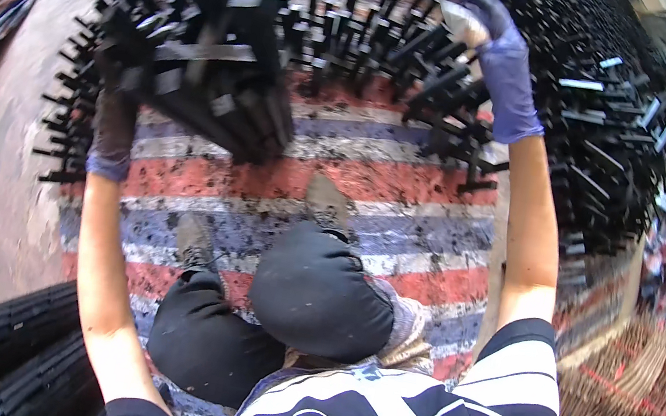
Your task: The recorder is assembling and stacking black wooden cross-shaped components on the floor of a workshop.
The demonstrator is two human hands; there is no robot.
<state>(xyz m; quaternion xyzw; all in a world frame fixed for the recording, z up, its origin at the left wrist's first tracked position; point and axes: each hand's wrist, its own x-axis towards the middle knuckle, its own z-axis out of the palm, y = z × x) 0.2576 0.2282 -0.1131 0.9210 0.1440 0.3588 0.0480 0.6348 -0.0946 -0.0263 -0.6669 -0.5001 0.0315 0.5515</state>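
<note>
My left hand (110, 135), in a dark stained glove, grips a bundle of black metal bars (214, 71) held out to the left above the striped mat (372, 188). My right hand (491, 44), in a purple glove, reaches far forward into a big heap of black metal pieces (366, 18) and is closed on a pale, light-coloured object (463, 24) at its fingertips. My knees in dark trousers (318, 294) are bent below, feet on the mat.
The heap of black metal pieces spreads across the whole far side and right (616, 115). Black tubes (14, 348) lie stacked at lower left. Brown stacked material (630, 394) sits at right. Bare concrete floor (13, 152) lies at left.
</note>
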